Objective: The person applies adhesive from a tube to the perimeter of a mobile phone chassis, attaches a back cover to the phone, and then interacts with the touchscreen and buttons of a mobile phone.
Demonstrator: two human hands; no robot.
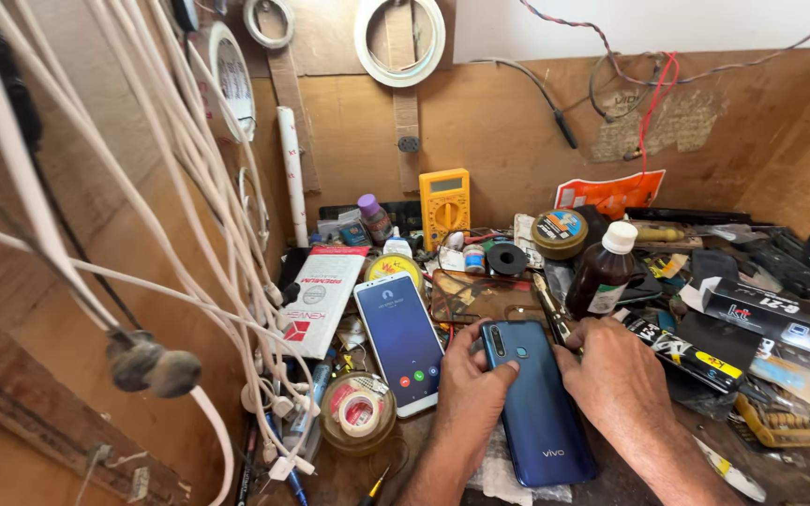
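— Where's the blue phone [538, 412] right now?

— Face down on the workbench [611, 483], between my two hands, with a bit of white cloth [499, 473] under its lower end. A second phone [399, 342] lies just to its left, screen up and lit.

— What are your hands doing?

— My left hand [469, 389] rests on the phone's left edge, with its thumb [503, 368] bent over the back, just beside the camera strip. My right hand [619, 375] is curled against the upper right edge. Whether it pinches a tool I cannot tell; a thin tool [547, 309] lies just above the knuckles. Both hands are on the phone, neither clenched tight.

— How far along does it look?

— Early, I'd judge. The back cover sits flush all round, with no gap, no lifted corner and no screws out that I can see. So the phone is laid out and steadied, and any opening is not yet done.

— Which way does it point?

— Its long axis runs away from me, leaning a little left at the far end. The camera end points toward the back wall and the yellow meter [444, 204]; the other end is nearest me. The brown bottle [604, 272] stands near, just beyond my right hand.
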